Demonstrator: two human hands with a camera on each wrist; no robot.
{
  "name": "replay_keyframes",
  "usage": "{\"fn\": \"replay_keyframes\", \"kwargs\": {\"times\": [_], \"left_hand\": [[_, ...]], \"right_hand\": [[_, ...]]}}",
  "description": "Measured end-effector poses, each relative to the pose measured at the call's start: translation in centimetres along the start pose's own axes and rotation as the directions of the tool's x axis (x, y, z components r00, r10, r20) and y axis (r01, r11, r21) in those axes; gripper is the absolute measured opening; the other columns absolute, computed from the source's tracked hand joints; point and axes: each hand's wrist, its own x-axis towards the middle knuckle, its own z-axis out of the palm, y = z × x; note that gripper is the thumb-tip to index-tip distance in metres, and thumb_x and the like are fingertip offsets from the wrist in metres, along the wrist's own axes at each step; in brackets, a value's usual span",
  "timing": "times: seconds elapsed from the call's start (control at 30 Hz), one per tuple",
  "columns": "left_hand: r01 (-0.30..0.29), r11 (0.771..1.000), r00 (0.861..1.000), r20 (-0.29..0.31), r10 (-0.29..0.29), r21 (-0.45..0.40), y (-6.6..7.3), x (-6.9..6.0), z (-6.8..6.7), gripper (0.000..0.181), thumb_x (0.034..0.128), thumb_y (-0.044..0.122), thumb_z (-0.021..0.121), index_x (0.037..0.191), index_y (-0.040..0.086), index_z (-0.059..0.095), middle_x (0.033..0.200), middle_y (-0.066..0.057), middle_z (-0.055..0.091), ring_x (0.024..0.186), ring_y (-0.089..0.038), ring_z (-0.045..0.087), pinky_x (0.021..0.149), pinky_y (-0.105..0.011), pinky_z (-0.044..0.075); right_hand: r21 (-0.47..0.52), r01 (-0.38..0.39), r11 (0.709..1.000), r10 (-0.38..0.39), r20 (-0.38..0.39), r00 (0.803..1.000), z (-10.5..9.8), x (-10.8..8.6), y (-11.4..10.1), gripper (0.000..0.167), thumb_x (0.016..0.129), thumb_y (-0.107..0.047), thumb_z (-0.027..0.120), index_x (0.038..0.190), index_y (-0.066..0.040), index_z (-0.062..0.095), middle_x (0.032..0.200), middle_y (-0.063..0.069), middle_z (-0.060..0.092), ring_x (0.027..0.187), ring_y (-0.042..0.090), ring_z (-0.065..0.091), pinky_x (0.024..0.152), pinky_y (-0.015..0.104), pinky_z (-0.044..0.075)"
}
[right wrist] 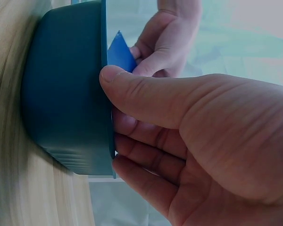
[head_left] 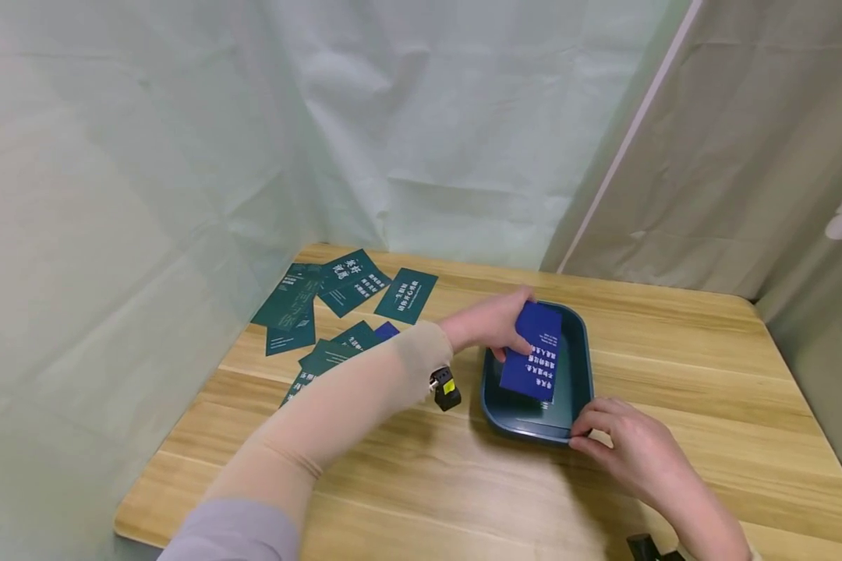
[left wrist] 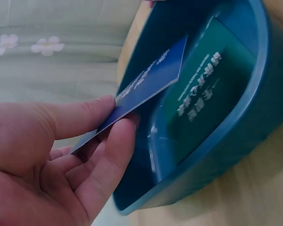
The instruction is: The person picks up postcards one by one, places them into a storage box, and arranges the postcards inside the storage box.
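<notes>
Tray (head_left: pixel 586 366) stands upright, both hands at it. Right hand (head_left: pixel 627 444) pinches its near-right rim. Left hand (head_left: pixel 494 322) grips one blue card (head_left: pixel 539 354) between thumb and fingers, parted only card-thin, tilted above the tray; green card (left wrist: pixel 200 94) inside. Judged step: handling blue card at tray. Next move likely calls for levelling that card, rim held steady.
</notes>
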Motion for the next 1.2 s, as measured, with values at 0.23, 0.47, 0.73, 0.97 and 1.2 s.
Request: {"fn": "replay_keyframes", "kwargs": {"times": [0.23, 0.47, 0.73, 0.97, 1.2], "left_hand": [[-0.004, 0.999, 0.999, 0.04, 0.002, 0.034, -0.3, 0.8, 1.2, 0.082, 0.0959, 0.013, 0.089, 0.159, 0.011, 0.038, 0.124, -0.018, 0.066, 0.069, -0.021, 0.072, 0.072, -0.041, 0.067], [0.008, 0.999, 0.999, 0.042, -0.01, 0.047, -0.5, 1.0, 1.9, 0.079, 0.0958, 0.015, 0.09, 0.157, 0.011, 0.04, 0.115, -0.017, 0.069, 0.066, -0.02, 0.072, 0.073, -0.043, 0.067], [0.034, 0.999, 0.999, 0.038, -0.035, 0.028, -0.9, 1.8, 2.6, 0.077, 0.0957, 0.015, 0.09, 0.156, 0.011, 0.041, 0.108, -0.015, 0.069, 0.064, -0.02, 0.071, 0.071, -0.041, 0.067], [0.046, 0.999, 0.998, 0.036, -0.046, -0.011, -1.1, 2.1, 3.0, 0.077, 0.0958, 0.011, 0.089, 0.156, 0.011, 0.04, 0.116, -0.018, 0.067, 0.063, -0.02, 0.071, 0.067, -0.038, 0.066], [0.079, 0.987, 0.995, 0.073, -0.069, -0.139, -1.1, 2.3, 3.1, 0.077, 0.0972, 0.008, 0.086, 0.157, 0.013, 0.039, 0.127, -0.02, 0.06, 0.066, -0.022, 0.071, 0.066, -0.033, 0.065]], "right_hand": [[-0.002, 0.018, 1.0, -0.018, -0.022, 1.0, 0.1, 0.0, 0.0, 0.033, 0.079, -0.016, 0.101, 0.085, -0.036, 0.076, 0.095, -0.022, 0.069, 0.085, 0.005, 0.065, 0.071, 0.034, 0.06], [0.009, 0.016, 1.0, -0.016, -0.012, 1.0, 0.1, 0.1, 0.1, 0.032, 0.08, -0.017, 0.101, 0.085, -0.036, 0.076, 0.094, -0.022, 0.068, 0.085, 0.006, 0.065, 0.069, 0.033, 0.059], [0.008, 0.032, 0.999, -0.031, -0.034, 0.999, 0.1, 0.0, 0.1, 0.033, 0.078, -0.015, 0.101, 0.085, -0.035, 0.076, 0.095, -0.022, 0.069, 0.085, 0.003, 0.063, 0.069, 0.033, 0.059], [0.006, 0.039, 0.999, -0.039, -0.052, 0.998, 0.3, -0.1, 0.1, 0.035, 0.077, -0.015, 0.102, 0.085, -0.036, 0.076, 0.095, -0.024, 0.068, 0.085, 0.002, 0.063, 0.069, 0.032, 0.059], [0.012, 0.061, 0.998, -0.06, -0.064, 0.996, 0.3, -0.1, 0.2, 0.032, 0.076, -0.015, 0.102, 0.085, -0.033, 0.077, 0.095, -0.023, 0.069, 0.085, 0.003, 0.064, 0.068, 0.033, 0.059]]}}
